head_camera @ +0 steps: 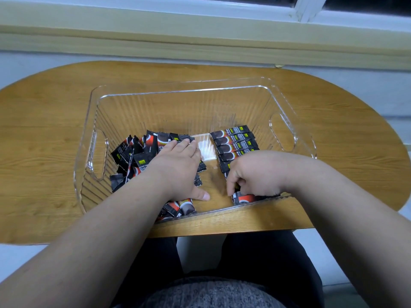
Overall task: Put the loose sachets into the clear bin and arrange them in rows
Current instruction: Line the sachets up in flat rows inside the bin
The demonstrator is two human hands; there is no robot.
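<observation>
A clear ribbed bin (142, 92) with cut-out handles stands on the wooden table (44, 121). On its left half lies a loose heap of black-and-red sachets (131, 154). Along the right side, several sachets (233, 142) lie side by side in a neat row. My left hand (178, 167) rests flat, fingers spread, on top of the heap. My right hand (253, 174) is curled at the near end of the row, its fingers closed on a sachet (243, 198) by the bin's front wall. Part of the row is hidden under this hand.
A white label patch (206, 152) shows on the bin floor between the heap and the row. The table's near edge (222, 227) runs just in front of the bin. A window sill (200, 30) lies behind the table. My legs are below the table.
</observation>
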